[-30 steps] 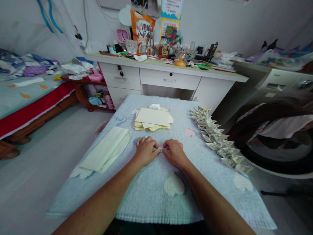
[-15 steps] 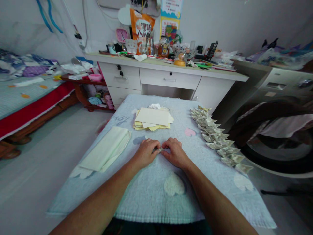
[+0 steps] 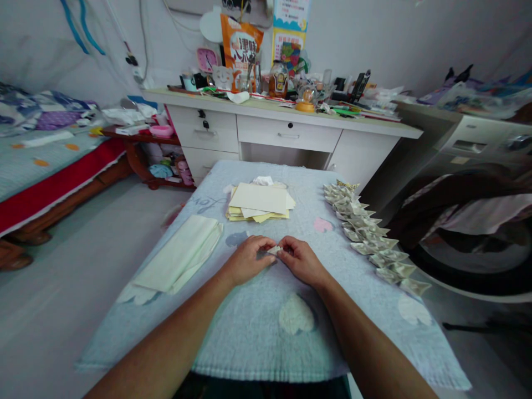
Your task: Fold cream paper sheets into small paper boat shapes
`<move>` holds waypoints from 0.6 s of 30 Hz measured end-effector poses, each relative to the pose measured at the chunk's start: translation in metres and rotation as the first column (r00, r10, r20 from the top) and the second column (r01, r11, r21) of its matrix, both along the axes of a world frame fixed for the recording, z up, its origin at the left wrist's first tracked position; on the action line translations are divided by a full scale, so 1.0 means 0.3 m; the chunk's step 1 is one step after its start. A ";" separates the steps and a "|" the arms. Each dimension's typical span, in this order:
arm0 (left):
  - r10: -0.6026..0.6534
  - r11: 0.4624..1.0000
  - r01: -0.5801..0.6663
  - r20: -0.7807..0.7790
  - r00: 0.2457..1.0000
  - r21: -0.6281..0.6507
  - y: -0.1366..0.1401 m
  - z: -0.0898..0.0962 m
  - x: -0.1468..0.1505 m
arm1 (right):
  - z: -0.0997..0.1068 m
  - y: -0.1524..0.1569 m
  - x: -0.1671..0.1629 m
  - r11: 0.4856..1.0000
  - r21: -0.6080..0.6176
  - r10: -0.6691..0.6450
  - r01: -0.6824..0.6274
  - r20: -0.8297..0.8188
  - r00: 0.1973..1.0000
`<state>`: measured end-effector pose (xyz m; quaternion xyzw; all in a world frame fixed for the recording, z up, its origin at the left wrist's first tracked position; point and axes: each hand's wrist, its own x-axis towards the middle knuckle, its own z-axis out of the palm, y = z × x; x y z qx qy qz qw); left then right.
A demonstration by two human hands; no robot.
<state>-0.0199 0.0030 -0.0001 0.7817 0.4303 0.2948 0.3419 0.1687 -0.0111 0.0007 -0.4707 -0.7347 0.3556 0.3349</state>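
Observation:
Between my fingertips, at the middle of the cloth-covered table (image 3: 257,332), is a small folded piece of paper (image 3: 274,250). My left hand (image 3: 250,259) pinches it from the left, thumb and fingers closed around its edge. From the other side my right hand (image 3: 300,258) grips it too, and its fingers hide part of the paper. Along the table's right side runs a row of folded paper pieces (image 3: 369,233) with pointed ends. Beyond my hands lies a stack of cream and yellow paper sheets (image 3: 260,198). A folded pale sheet bundle (image 3: 180,252) rests to the left.
A white desk (image 3: 286,133) crowded with small items stands behind the table. On the right is a washing machine (image 3: 469,149) with dark cloth hanging from its door. To the left are a low red-brown shelf (image 3: 139,149) and a bed (image 3: 50,160).
Both hands have shifted slightly, and more of the small folded paper shows between the fingertips. The papers on the table have stayed in place.

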 end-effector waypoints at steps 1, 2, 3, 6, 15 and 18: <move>-0.009 1.000 0.009 -0.016 1.000 0.000 0.000 0.003 -0.002 | -0.002 0.000 0.003 0.999 -0.032 -0.005 0.004 -0.033 0.999; -0.011 1.000 0.011 -0.027 1.000 -0.001 0.001 0.006 -0.004 | -0.004 0.001 0.006 0.998 -0.057 -0.009 0.005 -0.067 0.998; -0.009 1.000 0.009 -0.029 1.000 -0.004 0.002 0.009 -0.005 | -0.004 0.002 0.008 0.997 -0.076 -0.010 0.002 -0.101 0.995; 0.016 1.000 -0.016 -0.009 1.000 -0.018 0.003 0.015 -0.007 | -0.004 0.004 0.011 0.991 -0.127 0.010 -0.035 -0.194 0.981; 0.025 0.999 -0.024 0.056 0.998 -0.024 0.000 0.026 -0.010 | 0.002 0.001 -0.002 0.980 -0.180 0.034 -0.087 -0.280 0.959; 0.049 0.998 -0.046 0.088 0.995 -0.039 -0.001 0.024 -0.008 | 0.011 -0.003 -0.003 0.984 -0.157 0.036 -0.081 -0.268 0.963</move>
